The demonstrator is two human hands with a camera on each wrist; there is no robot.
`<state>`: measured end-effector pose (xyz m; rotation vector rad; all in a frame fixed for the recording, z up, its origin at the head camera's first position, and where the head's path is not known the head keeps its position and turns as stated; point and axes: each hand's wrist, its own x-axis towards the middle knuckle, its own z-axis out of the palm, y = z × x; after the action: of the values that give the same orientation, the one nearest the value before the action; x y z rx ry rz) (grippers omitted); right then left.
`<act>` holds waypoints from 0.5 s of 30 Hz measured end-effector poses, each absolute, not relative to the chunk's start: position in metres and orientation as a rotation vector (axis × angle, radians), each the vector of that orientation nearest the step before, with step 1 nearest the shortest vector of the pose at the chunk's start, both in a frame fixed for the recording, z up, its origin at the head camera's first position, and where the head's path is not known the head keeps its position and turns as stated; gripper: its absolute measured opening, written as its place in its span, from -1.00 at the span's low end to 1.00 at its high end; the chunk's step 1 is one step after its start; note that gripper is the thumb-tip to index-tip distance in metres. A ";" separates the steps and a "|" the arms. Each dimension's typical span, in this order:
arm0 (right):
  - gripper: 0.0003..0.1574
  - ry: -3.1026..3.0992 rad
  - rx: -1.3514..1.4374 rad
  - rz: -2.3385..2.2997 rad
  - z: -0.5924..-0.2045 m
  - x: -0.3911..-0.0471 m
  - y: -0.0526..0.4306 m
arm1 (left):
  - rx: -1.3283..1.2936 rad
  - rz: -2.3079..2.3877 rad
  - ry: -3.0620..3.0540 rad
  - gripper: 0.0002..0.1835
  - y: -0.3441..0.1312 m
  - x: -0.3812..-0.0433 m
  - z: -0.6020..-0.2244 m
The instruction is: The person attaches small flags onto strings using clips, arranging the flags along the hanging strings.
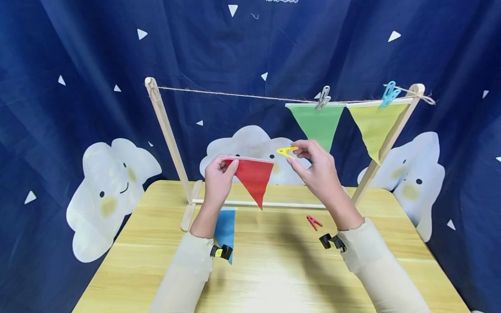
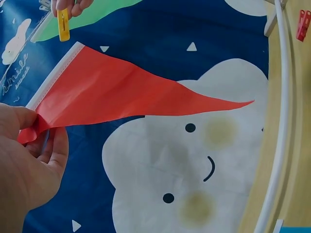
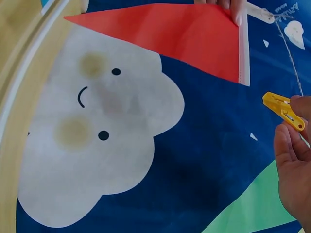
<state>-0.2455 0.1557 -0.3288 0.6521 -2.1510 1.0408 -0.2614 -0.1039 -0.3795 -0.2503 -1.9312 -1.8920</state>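
A red triangular flag [image 1: 256, 178] with a white top band hangs point down from my left hand [image 1: 219, 178], whose thumb and fingers pinch its upper left corner. In my right hand [image 1: 318, 167] is a yellow clothespin [image 1: 287, 151], pinched between thumb and fingers, its tip facing the flag with a gap between them. Above both hands runs a string [image 1: 219, 92] tied between two wooden posts. A green flag [image 1: 317, 121] hangs there under a grey clothespin [image 1: 323, 97], beside a yellow flag [image 1: 375, 124] under a blue clothespin [image 1: 389, 94].
On the wooden table [image 1: 266, 269] lie a pink-red clothespin [image 1: 314, 222] at right and a blue flag [image 1: 225, 228], partly behind the left forearm. The left post [image 1: 168, 130] and right post [image 1: 395, 128] are joined low down by a white rod [image 1: 285, 204]. A dark blue curtain [image 1: 188, 39] hangs behind.
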 end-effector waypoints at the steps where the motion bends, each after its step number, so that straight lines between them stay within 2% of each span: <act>1: -0.55 -2.154 0.651 1.034 -0.327 -0.246 0.155 | -0.249 -1.894 -1.929 -0.78 -0.103 -0.263 -0.378; 15: -0.56 -2.147 0.718 0.927 -0.306 -0.254 0.150 | -0.201 -1.928 -1.884 -0.80 -0.093 -0.268 -0.370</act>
<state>-0.2542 0.1503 -0.3061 0.7181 -2.1471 0.9267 -0.2683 -0.0931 -0.3701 -0.2011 -1.8836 -1.9283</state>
